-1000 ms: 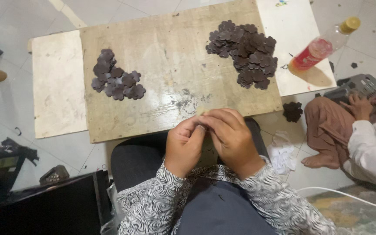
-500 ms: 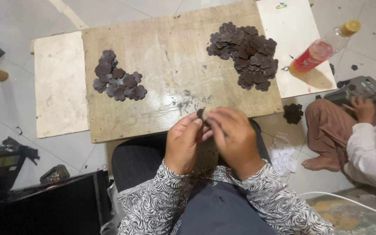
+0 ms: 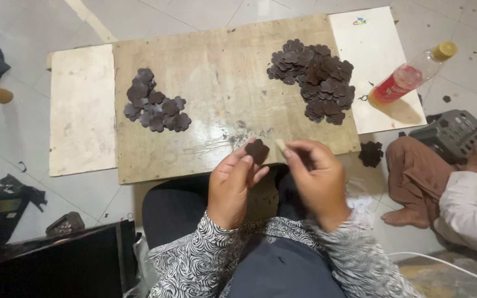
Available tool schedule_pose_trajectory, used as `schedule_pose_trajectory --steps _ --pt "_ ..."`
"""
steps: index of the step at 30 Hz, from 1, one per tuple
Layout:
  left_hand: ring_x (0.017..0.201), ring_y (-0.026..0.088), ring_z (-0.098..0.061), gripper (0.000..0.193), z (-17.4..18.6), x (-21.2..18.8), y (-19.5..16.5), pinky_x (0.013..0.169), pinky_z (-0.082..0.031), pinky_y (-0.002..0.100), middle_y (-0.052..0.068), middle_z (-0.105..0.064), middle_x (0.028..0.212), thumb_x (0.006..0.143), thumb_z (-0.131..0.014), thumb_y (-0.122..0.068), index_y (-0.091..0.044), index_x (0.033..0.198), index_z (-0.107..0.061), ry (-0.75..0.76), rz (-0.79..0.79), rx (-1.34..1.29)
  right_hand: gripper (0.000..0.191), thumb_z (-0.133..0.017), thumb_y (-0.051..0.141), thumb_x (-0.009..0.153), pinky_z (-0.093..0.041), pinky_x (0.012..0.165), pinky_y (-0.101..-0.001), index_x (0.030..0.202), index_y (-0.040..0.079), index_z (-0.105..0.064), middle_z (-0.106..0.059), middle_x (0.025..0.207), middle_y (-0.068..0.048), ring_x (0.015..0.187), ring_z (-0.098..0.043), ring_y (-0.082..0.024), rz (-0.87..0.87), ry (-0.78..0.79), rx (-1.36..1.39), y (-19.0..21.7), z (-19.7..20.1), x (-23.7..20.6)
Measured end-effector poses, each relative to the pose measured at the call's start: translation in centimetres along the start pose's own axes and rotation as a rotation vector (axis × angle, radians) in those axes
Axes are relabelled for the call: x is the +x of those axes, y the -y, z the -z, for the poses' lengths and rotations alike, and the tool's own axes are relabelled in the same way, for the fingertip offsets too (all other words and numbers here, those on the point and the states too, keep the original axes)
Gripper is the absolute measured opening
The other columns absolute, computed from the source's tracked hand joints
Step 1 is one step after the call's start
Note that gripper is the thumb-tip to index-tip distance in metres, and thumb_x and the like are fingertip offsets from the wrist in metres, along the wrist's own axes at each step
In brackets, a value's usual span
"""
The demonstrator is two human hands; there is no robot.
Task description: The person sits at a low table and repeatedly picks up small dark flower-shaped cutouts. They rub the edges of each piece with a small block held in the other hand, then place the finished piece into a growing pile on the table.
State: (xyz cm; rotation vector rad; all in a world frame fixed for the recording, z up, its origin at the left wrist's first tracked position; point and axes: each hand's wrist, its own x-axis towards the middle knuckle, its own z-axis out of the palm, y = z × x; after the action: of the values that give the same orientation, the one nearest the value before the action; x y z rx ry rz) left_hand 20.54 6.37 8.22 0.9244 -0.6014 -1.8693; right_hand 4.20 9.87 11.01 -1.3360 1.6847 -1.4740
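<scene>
The left hand (image 3: 232, 185) holds one dark brown flower-shaped piece (image 3: 258, 150) pinched at its near edge between thumb and fingers (image 3: 247, 164), just over the near edge of the tabletop (image 3: 216, 83). The right hand (image 3: 317, 176) is closed in a pinch on a small pale bit (image 3: 280, 145) just beside the piece; what it is cannot be told.

The piece looks thin, flat and light, likely a little flexible, with scalloped lobes that could bend or tear, so a hold by the rim, as here, suits it.

Two piles of like pieces lie on the tabletop: a small pile (image 3: 155, 102) at the left, roughly fifteen, and a big pile (image 3: 316, 77) at the far right, too overlapped to count. One small cluster (image 3: 371, 153) lies on the floor at the right. One bottle (image 3: 412, 74) lies at the far right.
</scene>
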Motion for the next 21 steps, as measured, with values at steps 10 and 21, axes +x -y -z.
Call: schedule_pose_trajectory --steps 10,21 --pt "0.096 0.010 -0.067 0.033 -0.5 0.1 1.9 0.088 -0.058 0.029 0.006 -0.070 0.112 0.106 -0.053 -0.010 0.004 0.135 -0.061 0.140 -0.024 -0.047 0.011 -0.074 0.005 0.094 -0.059 0.082 -0.0285 0.103 -0.001 -0.072 -0.071 0.108 -0.009 0.096 -0.072 -0.018 0.119 0.063 -0.077 0.6 0.0 -0.2" --pt "0.099 0.011 -0.067 0.038 -1.0 -0.6 -0.1 0.095 -0.057 0.030 0.008 -0.071 0.119 0.104 -0.050 -0.009 0.005 0.138 -0.060 0.126 -0.057 0.039 0.013 -0.073 0.000 0.094 -0.057 0.088 -0.0351 0.107 0.002 -0.072 -0.072 0.107 -0.014 0.100 -0.072 -0.029 0.369 -0.044 -0.361 3.8 0.8 0.8"
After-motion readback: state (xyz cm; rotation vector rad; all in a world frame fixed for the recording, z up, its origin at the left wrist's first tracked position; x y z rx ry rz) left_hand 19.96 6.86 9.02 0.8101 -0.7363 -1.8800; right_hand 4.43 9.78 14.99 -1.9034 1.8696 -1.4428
